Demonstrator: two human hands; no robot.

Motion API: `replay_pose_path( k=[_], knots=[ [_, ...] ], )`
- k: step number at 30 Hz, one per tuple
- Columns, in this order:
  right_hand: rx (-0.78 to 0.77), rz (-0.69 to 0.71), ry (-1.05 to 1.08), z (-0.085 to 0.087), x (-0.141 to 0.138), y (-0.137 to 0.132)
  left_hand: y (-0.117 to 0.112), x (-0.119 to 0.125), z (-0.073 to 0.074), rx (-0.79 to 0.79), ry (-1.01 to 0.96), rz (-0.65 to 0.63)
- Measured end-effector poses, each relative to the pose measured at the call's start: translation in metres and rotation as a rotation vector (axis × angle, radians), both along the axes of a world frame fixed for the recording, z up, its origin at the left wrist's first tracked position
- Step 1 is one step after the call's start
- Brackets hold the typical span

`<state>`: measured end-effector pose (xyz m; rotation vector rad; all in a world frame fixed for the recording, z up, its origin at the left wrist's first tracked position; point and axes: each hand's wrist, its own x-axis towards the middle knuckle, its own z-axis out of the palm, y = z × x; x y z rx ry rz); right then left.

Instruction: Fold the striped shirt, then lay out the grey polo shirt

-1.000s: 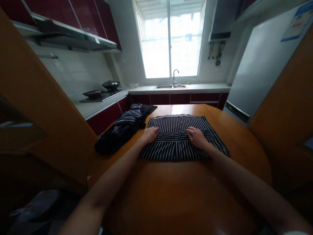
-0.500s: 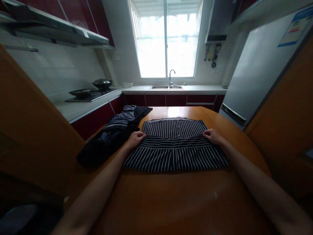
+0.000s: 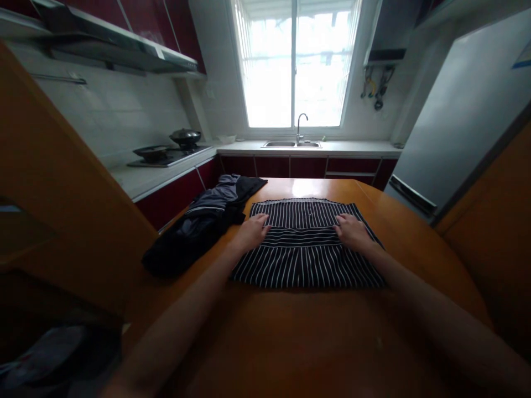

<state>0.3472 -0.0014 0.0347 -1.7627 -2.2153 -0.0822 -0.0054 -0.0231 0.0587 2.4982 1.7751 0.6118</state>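
Observation:
A black garment with white stripes lies folded flat on the wooden table, with a band of crosswise stripes across its middle. A small button shows on its upper part. My left hand rests over the left side of that band, thumb and fingers apart. On the right side, my right hand sits above the cloth with its fingers also apart. Neither hand pinches the fabric. Left of the striped garment lies a dark pile of black and grey clothing.
The table has a rounded right edge. A stove with two pans stands at the left counter. Behind are a sink and a window; a fridge stands at right. Some cloth lies low at left.
Both hands have let go of the garment's side edges and moved inward over it. The view has turned slightly to the left.

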Motion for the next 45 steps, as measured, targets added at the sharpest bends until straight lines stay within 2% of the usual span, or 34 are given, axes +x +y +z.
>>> replay_pose_path(
  k=[1,3,6,8,10,14,17,19,21,25,27,30,32,37,41,45],
  knots=[
    [0.024,0.091,0.013,-0.004,-0.020,-0.013,-0.008,0.020,-0.003,0.023,0.000,-0.092],
    [-0.025,0.238,0.026,-0.014,-0.055,-0.035,-0.024,0.055,-0.018,0.011,0.040,-0.216],
    [-0.140,0.249,0.039,-0.033,-0.075,-0.046,-0.039,0.082,-0.045,-0.073,0.119,-0.231],
    [-0.174,0.162,0.046,-0.042,-0.061,-0.040,-0.042,0.081,-0.057,-0.107,0.142,-0.216],
    [-0.185,0.052,0.044,-0.046,-0.033,-0.029,-0.041,0.075,-0.061,-0.122,0.146,-0.206],
    [-0.154,-0.117,0.022,-0.045,0.025,-0.019,-0.041,0.073,-0.056,-0.141,0.138,-0.186],
    [-0.041,-0.207,0.087,-0.037,0.052,-0.022,-0.046,0.075,-0.048,-0.148,0.111,-0.175],
    [-0.002,-0.242,0.133,-0.031,0.065,-0.025,-0.052,0.067,-0.041,-0.109,0.093,-0.145],
    [-0.057,-0.272,0.143,-0.027,0.079,-0.026,-0.060,0.048,-0.034,-0.034,0.082,-0.075],
    [-0.242,-0.322,0.158,-0.023,0.102,-0.027,-0.082,-0.012,-0.026,0.035,0.063,0.199],
    [-0.289,-0.321,0.189,-0.022,0.107,-0.029,-0.089,-0.042,-0.026,-0.021,0.004,0.303],
    [-0.362,-0.321,0.251,-0.016,0.109,-0.032,-0.092,-0.069,-0.025,-0.236,-0.141,0.345],
    [-0.371,-0.323,0.295,-0.013,0.108,-0.034,-0.092,-0.075,-0.024,-0.300,-0.173,0.338],
    [-0.295,-0.334,0.318,-0.014,0.111,-0.034,-0.095,-0.071,-0.022,-0.250,-0.128,0.279],
    [-0.303,-0.342,0.257,-0.017,0.116,-0.034,-0.097,-0.073,-0.029,-0.266,-0.061,0.248],
    [-0.316,-0.390,0.127,-0.010,0.111,-0.040,-0.098,-0.077,-0.031,-0.263,0.040,0.264]
  ],
)
